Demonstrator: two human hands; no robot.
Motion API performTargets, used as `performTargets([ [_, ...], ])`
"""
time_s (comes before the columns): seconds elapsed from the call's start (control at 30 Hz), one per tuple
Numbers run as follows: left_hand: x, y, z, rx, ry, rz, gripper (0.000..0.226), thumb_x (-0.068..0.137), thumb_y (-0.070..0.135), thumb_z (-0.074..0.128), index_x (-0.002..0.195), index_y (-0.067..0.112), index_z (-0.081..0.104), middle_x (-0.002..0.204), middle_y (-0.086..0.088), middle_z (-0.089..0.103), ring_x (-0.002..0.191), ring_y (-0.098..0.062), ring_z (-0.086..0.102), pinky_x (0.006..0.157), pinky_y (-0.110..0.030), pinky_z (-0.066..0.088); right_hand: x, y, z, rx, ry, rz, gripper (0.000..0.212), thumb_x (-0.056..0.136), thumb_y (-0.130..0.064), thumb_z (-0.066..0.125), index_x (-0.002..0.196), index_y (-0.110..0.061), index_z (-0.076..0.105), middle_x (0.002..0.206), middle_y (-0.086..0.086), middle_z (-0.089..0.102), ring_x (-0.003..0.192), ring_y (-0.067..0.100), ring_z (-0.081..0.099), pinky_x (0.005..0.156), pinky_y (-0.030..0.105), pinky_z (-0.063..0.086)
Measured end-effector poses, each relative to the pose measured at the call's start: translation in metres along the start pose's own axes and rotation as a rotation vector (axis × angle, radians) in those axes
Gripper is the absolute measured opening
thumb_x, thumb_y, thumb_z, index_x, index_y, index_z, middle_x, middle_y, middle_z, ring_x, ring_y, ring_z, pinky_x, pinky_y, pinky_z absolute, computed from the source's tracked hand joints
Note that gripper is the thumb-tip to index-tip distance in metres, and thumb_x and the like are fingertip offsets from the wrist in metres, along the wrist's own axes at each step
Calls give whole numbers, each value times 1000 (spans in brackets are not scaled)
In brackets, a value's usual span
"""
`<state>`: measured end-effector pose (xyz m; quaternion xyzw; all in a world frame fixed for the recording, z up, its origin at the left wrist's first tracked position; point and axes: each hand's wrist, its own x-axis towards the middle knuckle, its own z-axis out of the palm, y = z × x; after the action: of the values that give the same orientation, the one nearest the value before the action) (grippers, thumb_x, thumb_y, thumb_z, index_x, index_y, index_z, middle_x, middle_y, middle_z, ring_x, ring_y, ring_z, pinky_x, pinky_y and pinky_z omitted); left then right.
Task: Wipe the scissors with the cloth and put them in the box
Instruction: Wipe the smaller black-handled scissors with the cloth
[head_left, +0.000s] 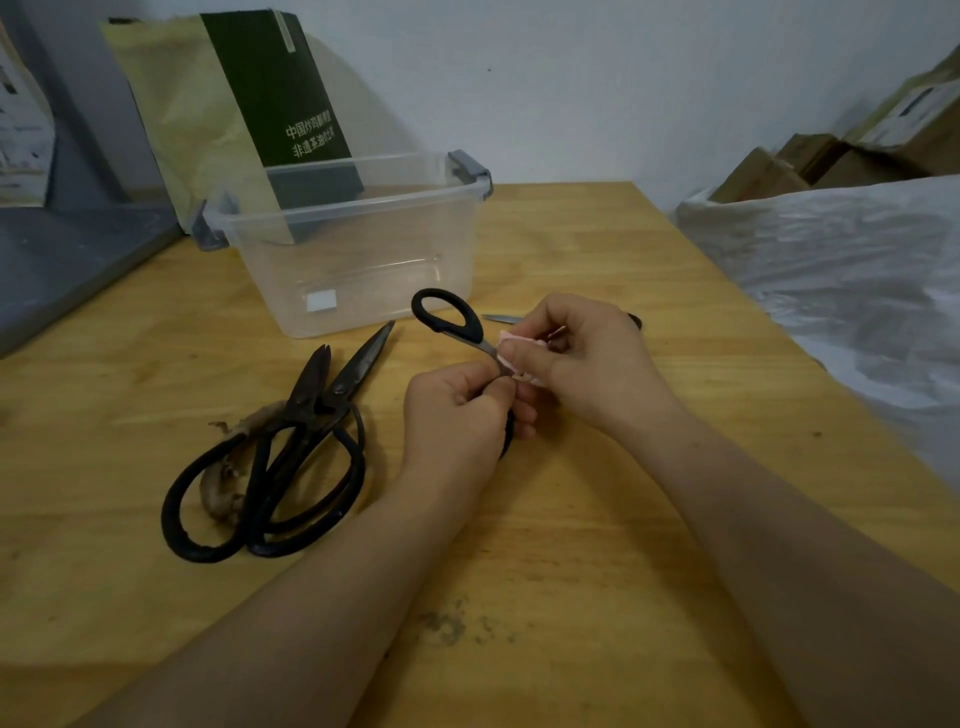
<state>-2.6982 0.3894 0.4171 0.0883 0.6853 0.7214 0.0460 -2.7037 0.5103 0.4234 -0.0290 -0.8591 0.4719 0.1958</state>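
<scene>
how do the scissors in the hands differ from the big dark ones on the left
The held scissors are small, with a black handle and bright metal; the big dark scissors, two overlapping pairs, are much larger and dull. The held scissors are gripped by the left hand while the right hand pinches the cloth on them; the big dark scissors lie untouched on the table. Both are outside the box.

The person's left grip (462, 410) holds small black-handled scissors (470, 319) above the wooden tabletop (597, 519), one handle loop raised toward the clear plastic box (363, 260). The right grip (576, 358) pinches a pink cloth (511, 353) around what seems to be the blade. Two old dark scissors (311, 400) lie to the left, overlapping.
</scene>
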Motion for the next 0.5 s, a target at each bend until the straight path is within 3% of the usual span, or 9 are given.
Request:
performTargets([
  [0.07,0,0,0,0,-4,-1,26,89,-7,51,70,1,67,56,-6,63,48,-8,56,50,-17,49,3,1,4,-96,71,-5,17,83,-35,68,70,-30,58,70,-14,65,82,15,65,78,47,53],
  [0.13,0,-1,1,-31,0,-27,26,89,-7,52,69,1,67,59,-6,65,49,-8,58,51,-18,51,5,3,2,-115,111,1,18,86,-31,66,71,-29,56,66,-16,62,80,7,64,76,38,54],
  [0.2,-1,0,0,-58,8,-56,27,89,-7,52,69,4,67,60,-4,67,51,-9,60,54,-20,53,4,1,-4,-54,134,0,17,87,-24,67,73,-26,58,63,-16,60,63,-4,61,60,15,49],
  [0.23,0,0,0,-61,10,-64,27,89,-7,53,69,5,66,60,-4,67,52,-9,60,55,-21,54,3,1,-7,-1,131,-4,15,86,-21,68,74,-25,60,63,-14,60,56,-4,59,52,12,45],
  [0.3,2,0,-1,-63,15,-69,28,89,-7,53,68,6,66,61,-5,68,53,-11,60,55,-22,54,1,0,-9,49,81,-38,9,83,-18,71,77,-22,67,70,-9,65,59,1,61,54,18,49],
  [0.4,3,0,-2,-69,31,-76,29,88,-7,52,66,5,66,59,-5,65,52,-12,59,53,-22,52,1,0,-6,-131,-11,-117,1,81,-23,73,83,-23,73,84,-7,67,83,14,64,78,40,54],
  [0.5,1,0,-2,-53,45,-89,30,88,-8,51,64,4,66,58,-7,65,51,-12,58,52,-23,52,3,-2,-9,-214,-44,-142,4,82,-25,72,82,-21,74,79,-13,62,85,12,60,81,34,50],
])
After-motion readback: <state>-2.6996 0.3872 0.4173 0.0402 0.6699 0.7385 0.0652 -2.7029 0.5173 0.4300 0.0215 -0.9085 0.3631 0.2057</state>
